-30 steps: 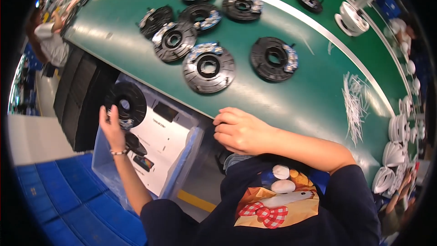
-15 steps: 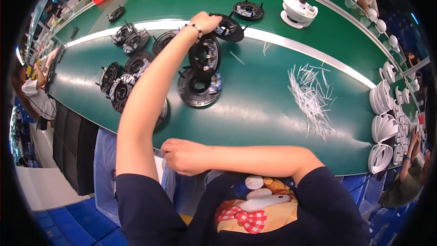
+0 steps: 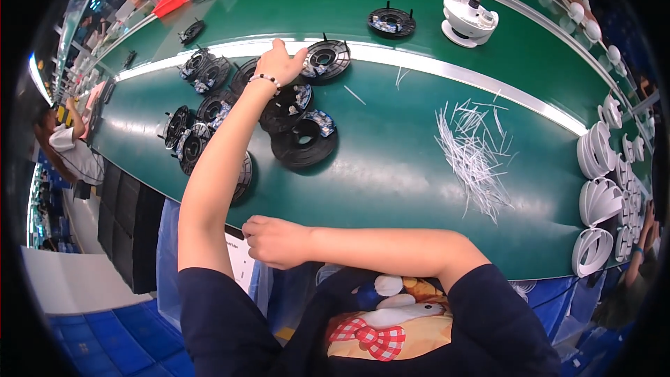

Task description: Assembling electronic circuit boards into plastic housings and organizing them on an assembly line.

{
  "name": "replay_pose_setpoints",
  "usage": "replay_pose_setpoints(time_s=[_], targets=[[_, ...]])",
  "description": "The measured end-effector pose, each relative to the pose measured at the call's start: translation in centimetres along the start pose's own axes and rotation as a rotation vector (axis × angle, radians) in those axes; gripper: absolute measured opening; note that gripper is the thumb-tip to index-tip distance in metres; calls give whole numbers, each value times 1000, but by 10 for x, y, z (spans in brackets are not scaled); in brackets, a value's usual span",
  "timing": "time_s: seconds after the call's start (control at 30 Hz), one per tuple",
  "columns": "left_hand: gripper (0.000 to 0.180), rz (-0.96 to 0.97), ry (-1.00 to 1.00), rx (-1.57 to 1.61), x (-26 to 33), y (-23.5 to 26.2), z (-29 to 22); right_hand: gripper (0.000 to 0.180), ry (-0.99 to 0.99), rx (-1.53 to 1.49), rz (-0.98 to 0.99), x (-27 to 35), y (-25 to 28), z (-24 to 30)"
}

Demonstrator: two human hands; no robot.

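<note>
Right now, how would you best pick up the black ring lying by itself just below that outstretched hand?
Probably by its outer rim, from above. The black ring lies flat on the green table, its hole facing up, with bare table on its near side, so fingers could pinch rim and hole edge there.

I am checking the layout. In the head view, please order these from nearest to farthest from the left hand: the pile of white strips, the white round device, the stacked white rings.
From the left hand:
1. White round device, far belt, right.
2. Pile of white strips, centre-right.
3. Stacked white rings, right edge.

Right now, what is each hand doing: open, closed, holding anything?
Left hand: open, fingers on a black ring part, nothing gripped.
Right hand: loosely curled at the green table edge; contents cannot be told.
</note>
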State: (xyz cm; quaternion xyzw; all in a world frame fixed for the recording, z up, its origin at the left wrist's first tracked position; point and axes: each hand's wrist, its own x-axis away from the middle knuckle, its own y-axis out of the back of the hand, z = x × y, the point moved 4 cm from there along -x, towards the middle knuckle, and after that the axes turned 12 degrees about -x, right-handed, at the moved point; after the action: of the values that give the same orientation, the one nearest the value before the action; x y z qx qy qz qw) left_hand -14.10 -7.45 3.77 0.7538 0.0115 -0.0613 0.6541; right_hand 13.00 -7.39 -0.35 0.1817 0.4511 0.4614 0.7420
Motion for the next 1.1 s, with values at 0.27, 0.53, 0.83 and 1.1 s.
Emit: replay_pose_setpoints(time_s=[0.27,0.53,0.83,1.1], targets=[[61,-12,-560,-20,103,14,1,13,24,26,-55,2,2,2],[49,-71,-410,-3,132,30,28,7,437,305,-688,24,151,37],[22,-608,-83,214,240,77,123,58,-1004,1078,-335,215,325,-186],[33,-438,1103,27,521,-59,367,27,-799,783,-518,251,350,-179]])
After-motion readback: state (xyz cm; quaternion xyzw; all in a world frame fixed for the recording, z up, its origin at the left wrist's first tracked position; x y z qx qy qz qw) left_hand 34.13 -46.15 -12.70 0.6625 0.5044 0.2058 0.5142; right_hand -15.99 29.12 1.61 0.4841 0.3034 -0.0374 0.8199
